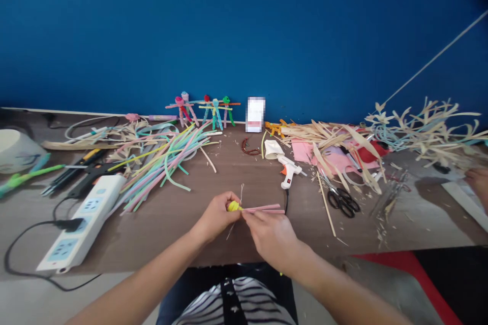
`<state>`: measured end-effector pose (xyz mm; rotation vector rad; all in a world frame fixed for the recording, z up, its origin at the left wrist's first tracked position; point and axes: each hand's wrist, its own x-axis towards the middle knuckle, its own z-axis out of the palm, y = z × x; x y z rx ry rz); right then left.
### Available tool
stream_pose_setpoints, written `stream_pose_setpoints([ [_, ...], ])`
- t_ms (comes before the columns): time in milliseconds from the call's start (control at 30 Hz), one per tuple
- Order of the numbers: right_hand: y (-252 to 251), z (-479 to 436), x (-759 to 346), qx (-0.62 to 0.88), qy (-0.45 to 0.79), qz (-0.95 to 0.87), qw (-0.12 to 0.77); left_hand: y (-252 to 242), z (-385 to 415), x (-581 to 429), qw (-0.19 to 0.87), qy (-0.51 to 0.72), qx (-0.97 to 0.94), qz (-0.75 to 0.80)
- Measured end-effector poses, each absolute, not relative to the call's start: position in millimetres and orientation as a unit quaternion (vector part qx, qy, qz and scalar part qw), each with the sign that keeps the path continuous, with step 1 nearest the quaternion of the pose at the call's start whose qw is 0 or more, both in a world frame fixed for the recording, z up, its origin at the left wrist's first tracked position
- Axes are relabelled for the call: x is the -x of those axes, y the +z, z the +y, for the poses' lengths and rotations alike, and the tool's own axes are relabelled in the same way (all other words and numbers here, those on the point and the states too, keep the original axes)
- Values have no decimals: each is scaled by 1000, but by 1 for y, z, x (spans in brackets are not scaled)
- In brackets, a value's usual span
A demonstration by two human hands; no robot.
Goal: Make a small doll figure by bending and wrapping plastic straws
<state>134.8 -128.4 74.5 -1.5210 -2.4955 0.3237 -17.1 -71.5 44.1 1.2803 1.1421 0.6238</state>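
My left hand [215, 217] pinches a small bright yellow coiled bundle [234, 206], apparently pipe cleaner, between thumb and fingers. Close beside it, my right hand [270, 236] is closed on pink pipe cleaners [271, 208], whose free ends point right. The pink lengths meet the yellow bundle where my fingertips come together. A thin twisted strand [242, 192] with a looped top sticks up behind the bundle. Both hands are just above the near part of the brown table [229, 177].
A white power strip [87, 218] and a pile of pastel pipe cleaners [168, 157] lie left. Behind stand small pipe-cleaner figures [215, 111] and a phone [255, 115]. A white glue gun [290, 170], black scissors [343, 202] and raffia strips [328, 134] lie right. Another person's hand [477, 183] shows at the right edge.
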Motion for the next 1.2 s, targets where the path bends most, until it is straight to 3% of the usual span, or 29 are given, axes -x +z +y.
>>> stream_pose_setpoints([
  [300, 84, -125, -153, 449, 65, -883, 121, 49, -72, 18, 764, 265, -413, 419],
  [500, 97, -125, -155, 415, 36, -906, 72, 53, -71, 21, 812, 239, -355, 396],
  [900, 104, -124, -151, 413, -25, -908, 56, 54, -69, 23, 826, 253, -333, 378],
  [1200, 96, -126, -155, 405, 5, -906, 122, 60, -69, 21, 843, 276, -306, 346],
])
